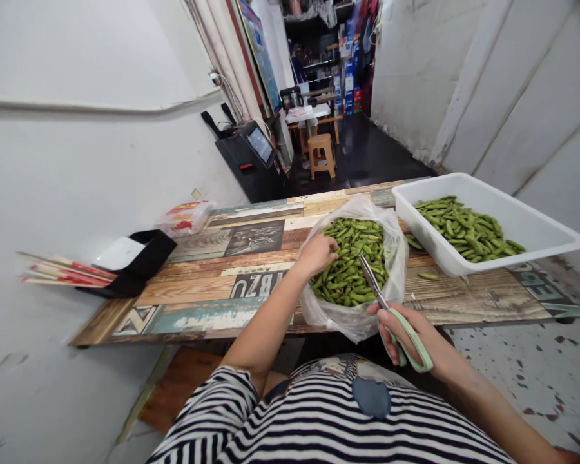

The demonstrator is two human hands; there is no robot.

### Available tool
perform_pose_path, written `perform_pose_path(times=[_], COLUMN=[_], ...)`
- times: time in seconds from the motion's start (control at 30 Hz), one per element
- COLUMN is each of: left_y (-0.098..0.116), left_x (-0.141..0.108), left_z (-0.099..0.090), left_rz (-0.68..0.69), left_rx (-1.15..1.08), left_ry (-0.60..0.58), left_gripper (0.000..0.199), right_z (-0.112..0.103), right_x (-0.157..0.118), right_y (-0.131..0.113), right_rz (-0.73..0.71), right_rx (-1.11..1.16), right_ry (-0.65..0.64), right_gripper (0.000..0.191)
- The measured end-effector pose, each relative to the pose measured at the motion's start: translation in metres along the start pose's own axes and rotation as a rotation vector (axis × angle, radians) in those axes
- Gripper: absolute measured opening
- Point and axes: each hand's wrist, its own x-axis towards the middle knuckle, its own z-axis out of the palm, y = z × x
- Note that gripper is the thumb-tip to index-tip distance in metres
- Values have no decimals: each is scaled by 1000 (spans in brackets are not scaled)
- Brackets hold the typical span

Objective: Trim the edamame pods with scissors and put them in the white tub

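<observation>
A clear plastic bag [396,258], its mouth spread wide, holds a heap of green pods [350,283] on the wooden-patterned table. My left hand [318,255] is at the left side of the heap, its fingers bent together at the pods; what they hold, if anything, is too small to make out. In my right hand [406,335] are scissors [410,338] with pale green handles, their blades pointing up and left over the pods. To the right, a white plastic tub [541,222] contains more green pods [468,232].
Loose pods [427,276] lie between bag and tub. At the table's [198,290] left end are a black holder [157,251] with wrapped chopsticks [72,274] and a red-and-clear package [186,218]. Beyond stand a black touchscreen machine [251,158] and a stool [321,156].
</observation>
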Motion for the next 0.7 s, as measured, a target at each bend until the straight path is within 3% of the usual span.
perform_pose_path(times=[0.1,0.2,0.37,0.7], left_y=[4,14,34,38], left_x=[-12,-29,-50,-57], left_z=[-4,-6,-3,2], left_rz=[59,37,-82,-124], left_rx=[-92,-354,-762,-932], left_ry=[77,104,-15,-248], left_gripper=[17,20,24,23], right_z=[-2,-4,-6,-5], right_x=[2,3,4,9], right_y=[-2,-6,-15,-8], right_rz=[-1,-30,-72,-9], right_rx=[-13,-74,-245,-252], right_ry=[-7,-46,-67,33], right_gripper=[45,41,35,41])
